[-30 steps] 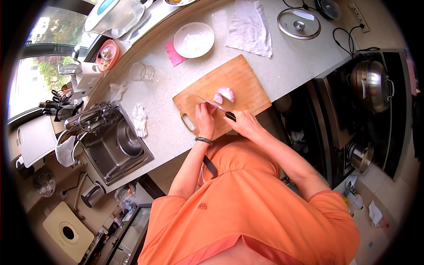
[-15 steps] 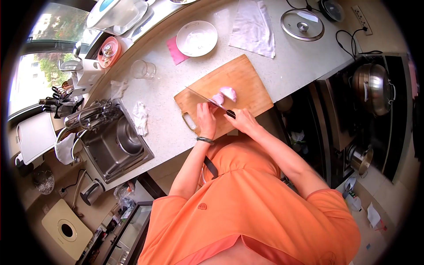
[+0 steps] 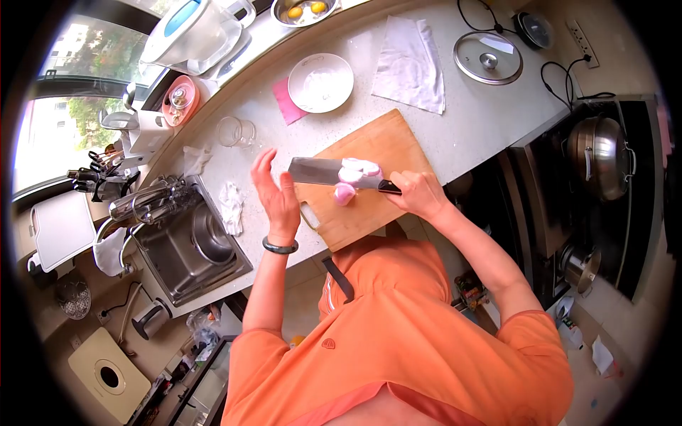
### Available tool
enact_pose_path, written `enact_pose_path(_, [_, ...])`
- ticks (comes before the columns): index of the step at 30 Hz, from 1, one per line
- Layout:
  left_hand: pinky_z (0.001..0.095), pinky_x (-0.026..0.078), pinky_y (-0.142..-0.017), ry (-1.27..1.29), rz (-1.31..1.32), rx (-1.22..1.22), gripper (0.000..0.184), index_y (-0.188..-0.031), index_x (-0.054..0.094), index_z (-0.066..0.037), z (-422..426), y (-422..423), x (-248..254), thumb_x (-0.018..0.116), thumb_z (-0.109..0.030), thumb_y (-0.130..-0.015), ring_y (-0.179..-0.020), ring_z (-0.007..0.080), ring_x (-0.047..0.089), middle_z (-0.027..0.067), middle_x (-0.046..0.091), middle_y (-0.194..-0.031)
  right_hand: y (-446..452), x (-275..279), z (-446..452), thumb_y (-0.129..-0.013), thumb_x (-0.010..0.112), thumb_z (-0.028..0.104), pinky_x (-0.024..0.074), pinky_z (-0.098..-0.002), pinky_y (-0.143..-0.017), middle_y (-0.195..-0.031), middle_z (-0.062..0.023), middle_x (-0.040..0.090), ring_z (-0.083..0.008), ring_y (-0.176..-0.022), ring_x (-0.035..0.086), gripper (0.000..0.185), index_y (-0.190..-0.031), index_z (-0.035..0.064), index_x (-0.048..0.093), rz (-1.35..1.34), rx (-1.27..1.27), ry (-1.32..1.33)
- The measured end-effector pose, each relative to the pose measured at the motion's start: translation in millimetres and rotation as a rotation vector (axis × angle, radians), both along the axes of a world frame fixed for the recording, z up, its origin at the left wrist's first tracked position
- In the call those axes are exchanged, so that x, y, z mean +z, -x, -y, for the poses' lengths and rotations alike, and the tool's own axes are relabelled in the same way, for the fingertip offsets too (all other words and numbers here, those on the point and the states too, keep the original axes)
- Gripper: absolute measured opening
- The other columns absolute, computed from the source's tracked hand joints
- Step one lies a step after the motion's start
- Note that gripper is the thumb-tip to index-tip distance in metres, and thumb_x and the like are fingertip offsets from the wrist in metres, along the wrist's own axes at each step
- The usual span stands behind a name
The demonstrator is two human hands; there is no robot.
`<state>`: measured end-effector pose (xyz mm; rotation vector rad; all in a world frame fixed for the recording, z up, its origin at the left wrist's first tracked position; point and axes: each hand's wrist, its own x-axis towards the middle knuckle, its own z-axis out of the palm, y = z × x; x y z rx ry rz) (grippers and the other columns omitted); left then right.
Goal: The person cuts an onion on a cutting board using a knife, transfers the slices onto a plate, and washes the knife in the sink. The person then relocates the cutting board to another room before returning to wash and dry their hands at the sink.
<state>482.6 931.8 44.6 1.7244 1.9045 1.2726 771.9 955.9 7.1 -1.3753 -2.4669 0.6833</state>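
My right hand (image 3: 420, 193) grips the dark handle of a cleaver (image 3: 314, 171). Its broad blade points left and lies nearly flat over the wooden cutting board (image 3: 401, 145). Pale purple onion pieces (image 3: 360, 169) appear to rest on the blade near the handle. Another onion piece (image 3: 344, 194) is just below the blade's lower edge, on the board. To the left of the blade tip my left hand (image 3: 278, 202) is raised, fingers spread and holding nothing, with a dark bangle on the wrist.
A white plate (image 3: 320, 83) stands behind the board, partly over a pink cloth (image 3: 288, 104). Around it are a white cloth (image 3: 410, 65), a glass lid (image 3: 489, 58) and a clear glass (image 3: 235, 132). A sink (image 3: 177, 252) is at left; a lidded pan (image 3: 598, 157) sits right.
My left hand has left the onion, moved up and left, and opened. The cleaver has turned flatter, with onion pieces now on its blade. My right hand has shifted right with it.
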Motion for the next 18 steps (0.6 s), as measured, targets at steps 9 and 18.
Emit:
enact_pose_path(9, [0.0515,0.011,-0.119,0.414,-0.421,-0.608,0.08,-0.155,0.007,-0.003,-153.5,-13.4,-64.0,0.047,-0.043,-0.098,-0.149,0.0375,0.004,0.0211,0.005,-0.161,26.9,-15.3,-151.3,-0.081,0.069,0.034,0.0528,-0.039,-0.049,-0.063,-0.0105,0.063,-0.0287,-0.055,0.065,0.029,-0.072,0.0098,0.057,0.084,0.153,-0.37])
enact_pose_path(18, [0.0519,0.009,-0.118,0.464,-0.359,-0.654,0.083,-0.154,0.007,-0.001,-223.6,6.7,-123.0,0.049,-0.045,-0.097,-0.149,0.0392,0.003,0.0244,0.006,-0.16,48.4,-40.4,-223.4,-0.08,0.066,0.029,0.0522,-0.0367,-0.048,-0.063,-0.0096,0.063,-0.0266,-0.054,0.065,0.024,-0.067,0.0111,0.057,0.212,0.28,-0.421])
